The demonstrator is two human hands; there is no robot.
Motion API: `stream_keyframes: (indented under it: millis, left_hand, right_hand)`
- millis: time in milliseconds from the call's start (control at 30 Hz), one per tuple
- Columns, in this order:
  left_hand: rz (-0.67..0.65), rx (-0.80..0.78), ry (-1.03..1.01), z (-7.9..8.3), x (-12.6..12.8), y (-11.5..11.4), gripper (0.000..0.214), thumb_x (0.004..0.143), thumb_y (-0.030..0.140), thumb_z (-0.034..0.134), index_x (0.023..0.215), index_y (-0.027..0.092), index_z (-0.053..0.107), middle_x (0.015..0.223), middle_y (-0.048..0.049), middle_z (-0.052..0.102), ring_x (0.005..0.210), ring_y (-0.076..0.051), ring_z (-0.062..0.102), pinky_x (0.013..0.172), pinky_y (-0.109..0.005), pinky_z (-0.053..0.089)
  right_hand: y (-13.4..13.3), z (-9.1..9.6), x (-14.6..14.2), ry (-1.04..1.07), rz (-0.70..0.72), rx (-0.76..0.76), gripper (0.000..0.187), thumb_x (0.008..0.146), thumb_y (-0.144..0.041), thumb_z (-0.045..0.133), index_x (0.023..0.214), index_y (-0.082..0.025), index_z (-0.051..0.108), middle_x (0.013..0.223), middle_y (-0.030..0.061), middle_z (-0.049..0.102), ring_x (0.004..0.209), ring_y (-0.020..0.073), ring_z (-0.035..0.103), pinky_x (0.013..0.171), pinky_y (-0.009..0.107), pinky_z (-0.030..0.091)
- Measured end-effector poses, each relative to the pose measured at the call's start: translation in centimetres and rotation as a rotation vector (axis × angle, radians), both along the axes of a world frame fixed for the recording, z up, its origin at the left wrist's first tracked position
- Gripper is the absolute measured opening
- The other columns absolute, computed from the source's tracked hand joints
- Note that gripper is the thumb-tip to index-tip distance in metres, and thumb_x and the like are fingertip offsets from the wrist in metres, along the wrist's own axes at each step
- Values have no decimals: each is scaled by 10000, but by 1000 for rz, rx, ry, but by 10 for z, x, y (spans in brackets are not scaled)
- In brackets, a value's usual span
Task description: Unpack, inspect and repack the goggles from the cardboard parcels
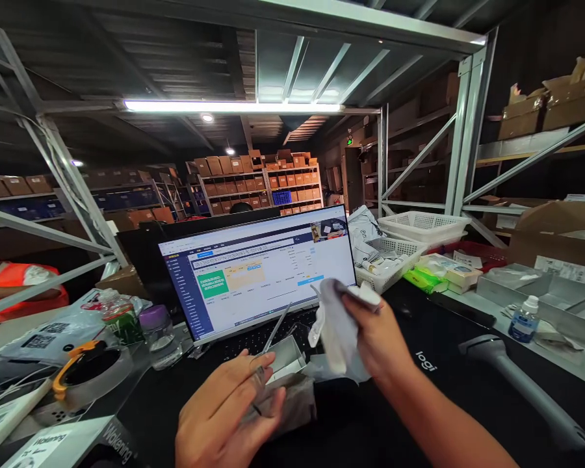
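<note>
My right hand (383,335) is closed around a crumpled grey-white plastic bag (338,331), raised in front of the monitor's lower right corner. A clear, shiny strip hangs on the bag's left side. Lower and to the left, my left hand (229,406) has its fingers and thumb curled at the left side of a small open box (288,359), apparently gripping it. The box's flap stands up and its inside looks pale grey. Greyish plastic film (297,400) lies by the box, partly hidden by my left thumb.
Behind my hands stand a monitor (268,279) and a keyboard. A barcode scanner (526,383) lies on the black mat to the right, near a small blue bottle (523,320) and white baskets (424,226). Left are a tape roll (90,377), a purple-lidded jar (158,338) and a Wakening box (63,445).
</note>
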State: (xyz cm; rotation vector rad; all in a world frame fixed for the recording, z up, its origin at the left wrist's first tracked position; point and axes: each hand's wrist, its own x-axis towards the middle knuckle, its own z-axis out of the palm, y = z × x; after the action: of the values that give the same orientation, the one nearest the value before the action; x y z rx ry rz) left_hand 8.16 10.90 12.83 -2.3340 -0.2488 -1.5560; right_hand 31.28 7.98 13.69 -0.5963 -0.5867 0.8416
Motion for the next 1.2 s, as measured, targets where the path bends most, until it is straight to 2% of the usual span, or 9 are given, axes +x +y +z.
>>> stream_keyframes:
  millis: [133, 233, 333, 467, 700, 800, 933, 1067, 1200]
  left_hand:
    - [41, -42, 27, 8, -11, 1, 216, 808, 58, 726, 999, 144, 670, 1014, -80, 731, 983, -184, 687, 933, -315, 574]
    - [26, -77, 130, 14, -13, 0, 170, 821, 83, 706, 961, 168, 663, 999, -61, 737, 966, -187, 688, 918, -332, 581]
    - [28, -113, 208, 16, -11, -2, 123, 823, 99, 693, 909, 179, 656, 972, -41, 742, 932, -177, 684, 889, -322, 585]
    - [42, -138, 293, 13, -6, -6, 72, 846, 132, 658, 895, 185, 662, 980, -21, 746, 921, -175, 685, 815, -299, 596]
    - [99, 133, 430, -4, 13, -8, 225, 924, 55, 484, 863, 158, 675, 884, -41, 743, 892, -190, 710, 872, -346, 609]
    - [91, 156, 426, -6, 14, -4, 258, 950, 68, 464, 830, 165, 671, 851, -32, 733, 882, -171, 707, 892, -323, 598]
    - [-5, 66, 396, 4, 9, -2, 144, 927, 137, 562, 870, 192, 682, 908, 0, 752, 863, -154, 704, 909, -321, 590]
    - [-41, -9, 434, 14, 6, -5, 56, 847, 146, 654, 837, 201, 655, 881, 29, 748, 768, -135, 695, 967, -373, 581]
    - [-77, -76, 410, 13, 9, -5, 81, 831, 144, 662, 785, 203, 631, 855, 25, 743, 752, -123, 695, 955, -343, 587]
  right_hand:
    - [-9, 12, 45, -398, -171, 26, 328, 556, -326, 917, 803, -205, 739, 781, 5, 719, 714, 193, 583, 663, 285, 448]
    - [-27, 17, 61, -774, -373, 10, 254, 636, -253, 821, 606, -207, 573, 599, -31, 520, 595, 142, 411, 552, 265, 315]
    - [-38, 18, 63, -1013, -448, 3, 299, 679, -199, 708, 588, -220, 424, 583, -44, 387, 580, 131, 319, 532, 268, 236]
    - [-36, 13, 48, -1287, -275, 50, 275, 748, -200, 665, 649, -219, 408, 644, -35, 444, 609, 130, 358, 549, 254, 259]
    - [-37, -2, -9, -1665, 156, -63, 257, 654, -28, 595, 699, -214, 423, 592, -87, 416, 557, 92, 304, 545, 249, 188]
    - [-34, -4, -18, -1542, 227, -55, 267, 644, -10, 563, 662, -205, 382, 577, -92, 373, 560, 87, 286, 533, 245, 184]
    - [-27, 2, 0, -1332, 466, -2, 315, 666, -18, 594, 639, -201, 339, 627, -88, 339, 612, 84, 278, 536, 222, 209]
    - [-23, 11, 26, -1304, 650, -1, 339, 651, -9, 583, 627, -203, 305, 627, -91, 291, 609, 77, 230, 524, 220, 190]
    - [-15, 11, 42, -1285, 736, 6, 331, 641, -25, 590, 605, -201, 313, 612, -96, 310, 593, 69, 232, 514, 221, 183]
